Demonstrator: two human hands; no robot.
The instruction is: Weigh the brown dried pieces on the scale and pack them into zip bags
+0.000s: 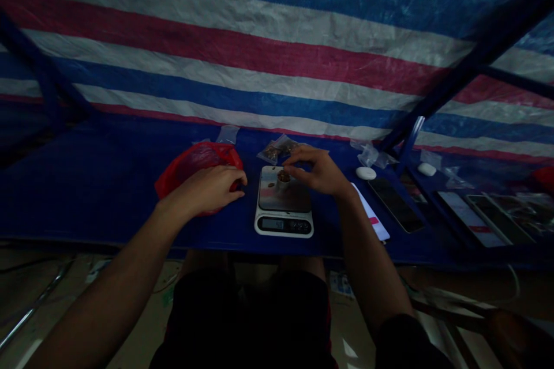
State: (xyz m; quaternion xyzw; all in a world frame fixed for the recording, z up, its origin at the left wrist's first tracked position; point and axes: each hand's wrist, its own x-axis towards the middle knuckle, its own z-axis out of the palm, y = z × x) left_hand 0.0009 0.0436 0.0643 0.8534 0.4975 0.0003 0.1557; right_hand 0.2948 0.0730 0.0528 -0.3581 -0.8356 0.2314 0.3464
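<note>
A small digital kitchen scale (284, 199) with a metal plate and a lit display stands in front of me. On its plate is a small cup (283, 184) filled with brown, seed-like pieces, with a few loose pieces lying around it. My right hand (318, 170) reaches over the cup from the right, thumb and fingertips pinched together at its rim; what lies between them is too small to tell. To the left of the scale, my left hand (220, 184) lies over a red plastic bag (179, 172), fingers curled, with red film showing between thumb and fingers.
Behind the scale lie small clear bags (272, 153) with brown pieces. On the right are a white rounded case (366, 173), a dark phone (397, 204), a lit phone (371, 214) and more phones. Blue metal posts (467, 63) and a striped tarp (259, 57) bound the blue table (108, 196).
</note>
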